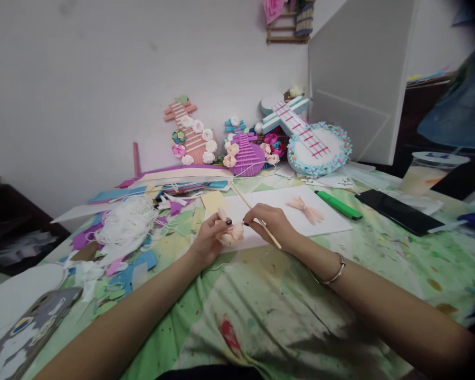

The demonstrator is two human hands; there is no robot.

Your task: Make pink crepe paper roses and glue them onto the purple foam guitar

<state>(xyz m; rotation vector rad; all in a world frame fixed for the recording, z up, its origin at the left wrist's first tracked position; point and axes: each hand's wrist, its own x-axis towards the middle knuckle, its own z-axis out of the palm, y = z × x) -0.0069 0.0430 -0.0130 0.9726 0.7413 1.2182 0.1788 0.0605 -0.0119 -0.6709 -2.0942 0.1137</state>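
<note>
your left forearm (138, 311) and right forearm (374, 285) slanting inward, left hand (208, 238) curled in a pinch, right hand (276, 222) near it, fingers bent, back upward

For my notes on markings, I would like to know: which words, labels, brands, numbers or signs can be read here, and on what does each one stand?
No text can be read.
Phone case at lower left: printed design; any lettering is too blurred.
Cup lid at right: dark blue mark, too blurred to read.
Green tool: no legible marking.
Peach flower in the hands: no print visible.
</note>
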